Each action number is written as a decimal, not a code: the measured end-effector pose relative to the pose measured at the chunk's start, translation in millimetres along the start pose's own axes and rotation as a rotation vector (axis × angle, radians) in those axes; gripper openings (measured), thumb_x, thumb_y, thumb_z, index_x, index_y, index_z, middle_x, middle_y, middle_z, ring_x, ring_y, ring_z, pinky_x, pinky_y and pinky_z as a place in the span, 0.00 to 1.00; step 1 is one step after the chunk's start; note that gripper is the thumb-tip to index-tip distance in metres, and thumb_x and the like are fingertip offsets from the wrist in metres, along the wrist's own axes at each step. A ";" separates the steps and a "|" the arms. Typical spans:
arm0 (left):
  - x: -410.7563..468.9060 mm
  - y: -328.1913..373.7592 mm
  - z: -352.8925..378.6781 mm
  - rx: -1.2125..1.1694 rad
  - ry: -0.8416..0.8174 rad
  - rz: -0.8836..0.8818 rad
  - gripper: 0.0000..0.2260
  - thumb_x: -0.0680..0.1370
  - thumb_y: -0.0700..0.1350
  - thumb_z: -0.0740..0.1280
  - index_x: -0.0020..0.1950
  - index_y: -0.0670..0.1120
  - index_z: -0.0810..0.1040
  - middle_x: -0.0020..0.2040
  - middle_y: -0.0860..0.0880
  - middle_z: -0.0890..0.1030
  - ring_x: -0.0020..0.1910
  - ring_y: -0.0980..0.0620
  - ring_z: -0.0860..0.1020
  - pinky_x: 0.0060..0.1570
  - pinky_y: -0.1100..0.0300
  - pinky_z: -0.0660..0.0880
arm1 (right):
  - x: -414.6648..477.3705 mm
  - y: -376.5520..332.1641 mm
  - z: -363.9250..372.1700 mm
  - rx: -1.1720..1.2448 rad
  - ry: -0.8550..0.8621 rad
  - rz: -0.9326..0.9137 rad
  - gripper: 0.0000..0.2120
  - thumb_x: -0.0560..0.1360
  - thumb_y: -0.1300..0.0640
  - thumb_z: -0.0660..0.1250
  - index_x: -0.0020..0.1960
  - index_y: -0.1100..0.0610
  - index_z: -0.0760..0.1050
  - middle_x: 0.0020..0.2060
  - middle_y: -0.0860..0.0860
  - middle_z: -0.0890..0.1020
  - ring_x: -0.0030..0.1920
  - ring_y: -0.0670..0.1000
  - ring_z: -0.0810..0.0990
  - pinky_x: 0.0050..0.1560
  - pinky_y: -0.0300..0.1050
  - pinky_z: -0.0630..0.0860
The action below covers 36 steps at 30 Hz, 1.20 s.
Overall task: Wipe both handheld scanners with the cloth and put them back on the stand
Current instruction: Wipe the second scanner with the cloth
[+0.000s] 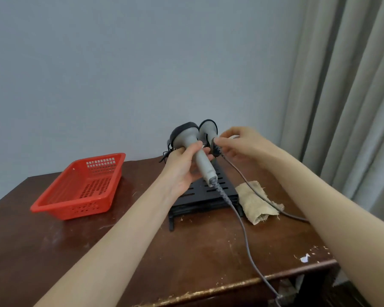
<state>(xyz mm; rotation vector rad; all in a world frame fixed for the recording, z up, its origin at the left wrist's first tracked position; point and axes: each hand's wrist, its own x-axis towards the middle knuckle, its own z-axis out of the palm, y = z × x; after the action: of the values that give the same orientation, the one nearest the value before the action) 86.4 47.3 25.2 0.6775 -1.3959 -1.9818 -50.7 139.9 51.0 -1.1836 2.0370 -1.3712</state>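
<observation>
Scanners (192, 147) held above the stand (208, 191), one in each hand.

Dark scuffed wooden counter (186, 258) across lower frame, red perforated basket (80, 189) at left, black slotted stand (200, 200) centre, beige cloth (256, 202) just right of it

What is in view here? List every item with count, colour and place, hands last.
scanners: two, grey with black heads; one held in the left hand, the other just behind it at the right hand's fingertips, above the stand.
cables: two, grey; one runs from the held scanner over the table's front edge, one crosses the cloth.
stand: one, black, slotted, table centre.
cloth: one, beige, frayed, right of the stand.
basket: one, red, perforated, left of the stand.
table: one, dark brown, scuffed.
curtain: grey, right.
left hand: gripping a scanner.
right hand: touching the other scanner.
</observation>
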 end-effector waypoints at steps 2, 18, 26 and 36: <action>1.3 -2.8 2.7 -0.048 0.003 -0.008 0.11 0.78 0.43 0.66 0.57 0.39 0.74 0.55 0.40 0.82 0.43 0.48 0.82 0.49 0.47 0.80 | 6.0 18.7 -14.4 -0.301 0.126 0.000 0.12 0.71 0.49 0.71 0.45 0.57 0.77 0.40 0.56 0.82 0.34 0.49 0.75 0.36 0.44 0.77; 6.2 -18.3 1.8 -0.172 0.071 -0.052 0.08 0.76 0.44 0.69 0.49 0.39 0.77 0.54 0.45 0.80 0.44 0.51 0.79 0.38 0.57 0.77 | 21.8 122.8 -3.0 -0.509 -0.064 0.549 0.21 0.67 0.45 0.74 0.43 0.61 0.71 0.41 0.54 0.78 0.43 0.55 0.77 0.43 0.47 0.75; 8.4 -22.8 -3.5 -0.202 0.077 -0.087 0.11 0.75 0.40 0.70 0.53 0.36 0.76 0.54 0.45 0.78 0.45 0.52 0.78 0.32 0.60 0.79 | 46.7 125.7 -3.1 -0.254 0.153 0.388 0.09 0.71 0.57 0.69 0.49 0.60 0.80 0.39 0.50 0.81 0.39 0.52 0.78 0.36 0.44 0.75; 8.3 -25.3 -7.9 -0.227 0.053 -0.085 0.07 0.77 0.41 0.67 0.50 0.38 0.75 0.58 0.43 0.80 0.44 0.52 0.77 0.44 0.57 0.75 | 60.7 114.5 -4.6 -0.006 0.363 0.257 0.19 0.76 0.53 0.64 0.63 0.60 0.69 0.55 0.55 0.77 0.51 0.55 0.75 0.45 0.47 0.71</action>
<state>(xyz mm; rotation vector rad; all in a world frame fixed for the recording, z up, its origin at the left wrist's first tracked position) 81.6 42.7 -1.8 0.6895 -1.1056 -2.1316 -135.5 110.1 -42.5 -0.6773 2.3404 -1.5333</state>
